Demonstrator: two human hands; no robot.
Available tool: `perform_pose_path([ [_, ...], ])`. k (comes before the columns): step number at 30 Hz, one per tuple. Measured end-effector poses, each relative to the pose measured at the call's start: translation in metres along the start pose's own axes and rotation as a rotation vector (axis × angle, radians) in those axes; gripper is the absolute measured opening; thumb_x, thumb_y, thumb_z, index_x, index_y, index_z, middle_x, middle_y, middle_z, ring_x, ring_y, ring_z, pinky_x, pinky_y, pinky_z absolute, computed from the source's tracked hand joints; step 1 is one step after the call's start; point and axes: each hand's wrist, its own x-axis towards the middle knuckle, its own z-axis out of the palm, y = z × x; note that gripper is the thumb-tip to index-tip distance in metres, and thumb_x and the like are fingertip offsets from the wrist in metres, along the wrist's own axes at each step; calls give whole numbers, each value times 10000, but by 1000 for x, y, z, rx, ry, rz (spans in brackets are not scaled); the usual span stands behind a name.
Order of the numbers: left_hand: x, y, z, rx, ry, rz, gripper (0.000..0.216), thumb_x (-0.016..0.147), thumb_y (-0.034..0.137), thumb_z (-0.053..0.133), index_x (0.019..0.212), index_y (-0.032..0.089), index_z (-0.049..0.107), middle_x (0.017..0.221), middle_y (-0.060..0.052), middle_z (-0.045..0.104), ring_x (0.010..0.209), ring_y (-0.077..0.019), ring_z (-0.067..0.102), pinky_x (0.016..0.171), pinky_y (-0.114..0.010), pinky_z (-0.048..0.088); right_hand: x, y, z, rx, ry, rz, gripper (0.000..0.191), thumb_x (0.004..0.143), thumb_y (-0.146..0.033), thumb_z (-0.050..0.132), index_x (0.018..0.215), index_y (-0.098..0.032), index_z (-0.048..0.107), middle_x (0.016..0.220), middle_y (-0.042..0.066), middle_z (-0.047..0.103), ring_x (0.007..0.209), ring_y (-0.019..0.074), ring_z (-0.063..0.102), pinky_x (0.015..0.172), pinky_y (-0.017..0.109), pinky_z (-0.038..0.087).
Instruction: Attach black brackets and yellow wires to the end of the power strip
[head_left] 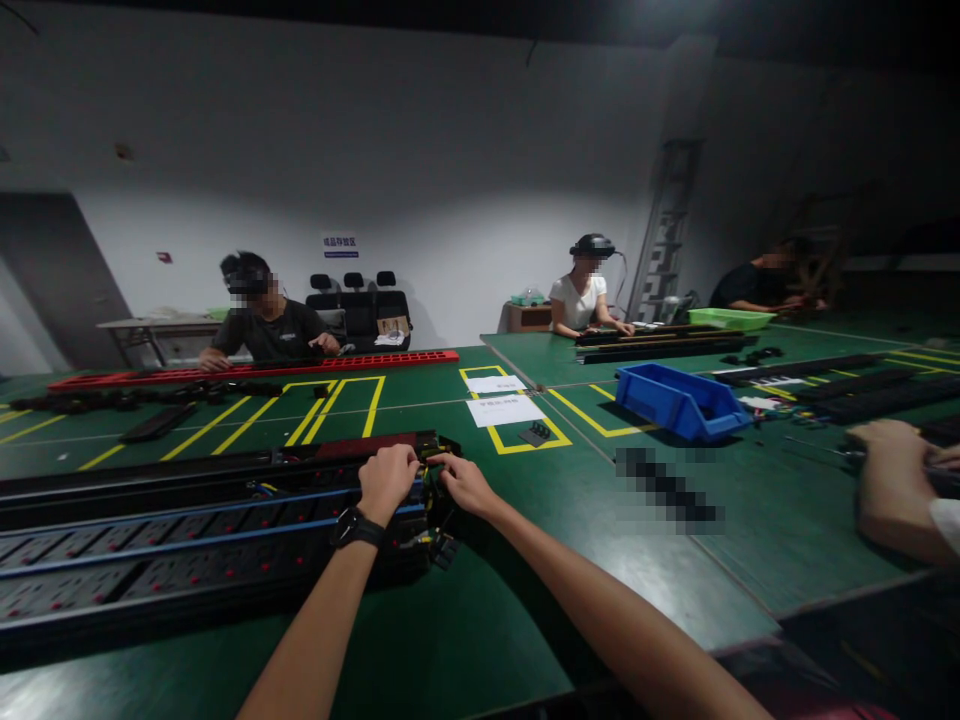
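Observation:
A long black rail-like assembly (225,545) with blue strips and small red dots lies along the left of the table. At its right end, yellow and dark wires (427,480) stick out, and a small black connector block (444,550) hangs there. My left hand (388,482), with a black watch on the wrist, rests over this end with curled fingers. From the right, my right hand (465,483) meets it, index finger reaching toward the wires, the other fingers folded. Both sets of fingertips are close together. Whatever small part sits between them is too small to make out.
A blue bin (675,400) and white paper sheets (506,411) lie on the green table (555,560). Small black parts (536,432) sit by the sheets. A red rail (255,370) lies before a co-worker across the table. Another person's hand (892,450) works at right.

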Motion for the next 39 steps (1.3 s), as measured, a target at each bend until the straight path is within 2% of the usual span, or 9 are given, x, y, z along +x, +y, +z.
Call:
perform_pose_path([
  [6, 4, -7, 2, -97, -50, 4, 238, 908, 448, 595, 1010, 328, 774, 1055, -76, 779, 1042, -295, 716, 843, -352, 526, 1, 3, 2, -11, 11, -14, 437, 879, -136, 477, 1231, -247, 710, 1225, 36, 732, 1121, 224, 666, 1019, 340, 479],
  [13, 6, -4, 8, -158, -20, 112, 286, 933, 377, 541, 1112, 296, 750, 1097, -56, 781, 1055, -236, 712, 865, -295, 524, 1, -2, 1, -30, -23, -22, 478, 848, -116, 487, 1253, -270, 690, 1120, 20, 749, 993, 213, 680, 938, 316, 494],
  [16, 6, -3, 8, -167, -32, 139, 254, 903, 341, 568, 1070, 292, 753, 1084, -41, 786, 1045, -230, 715, 854, -287, 528, 1, -3, -1, -42, -30, -25, 506, 834, -105, 500, 1275, -277, 678, 1148, 21, 741, 1022, 213, 671, 927, 303, 483],
  [22, 5, 4, 4, -148, -53, 63, 237, 877, 394, 598, 1036, 286, 737, 1056, -40, 788, 1035, -254, 721, 823, -302, 526, 3, 3, 1, -61, -83, -29, 581, 770, -68, 493, 1293, -239, 678, 978, 28, 738, 892, 204, 650, 829, 279, 484],
  [25, 5, 5, 2, -142, -71, 47, 240, 866, 407, 609, 1043, 303, 733, 1072, -43, 784, 1034, -260, 722, 821, -313, 525, 5, 3, -3, -18, -36, -68, 550, 770, -72, 484, 1256, -227, 692, 981, 28, 725, 879, 190, 630, 834, 277, 480],
  [29, 5, 3, 2, -152, -74, 91, 256, 871, 389, 595, 1083, 337, 729, 1087, -22, 779, 1035, -257, 718, 834, -324, 526, 5, 6, -31, -178, 181, 7, 382, 844, -153, 516, 1173, -209, 702, 936, 47, 699, 850, 195, 616, 814, 292, 479],
  [33, 4, 2, 2, -128, -66, 111, 255, 885, 389, 567, 1056, 337, 748, 1099, -32, 776, 1054, -275, 710, 850, -344, 529, -3, 25, -80, -499, 383, 209, 373, 919, -199, 495, 1253, -191, 660, 1191, 139, 674, 1031, 251, 612, 869, 337, 478],
  [36, 3, 3, 2, -121, -54, 116, 262, 887, 391, 559, 1047, 335, 758, 1093, -29, 780, 1051, -283, 712, 852, -353, 534, -11, 49, -106, -716, 348, 303, 473, 925, -193, 497, 1388, -160, 590, 1375, 182, 599, 1269, 303, 517, 1018, 394, 429],
  [39, 3, 3, 3, -116, -51, 110, 262, 883, 397, 563, 1037, 336, 766, 1093, -22, 782, 1055, -284, 711, 854, -355, 538, -15, 72, -115, -821, 293, 400, 563, 963, -309, 497, 1495, -124, 486, 1565, 173, 442, 1444, 333, 359, 1135, 457, 337],
])
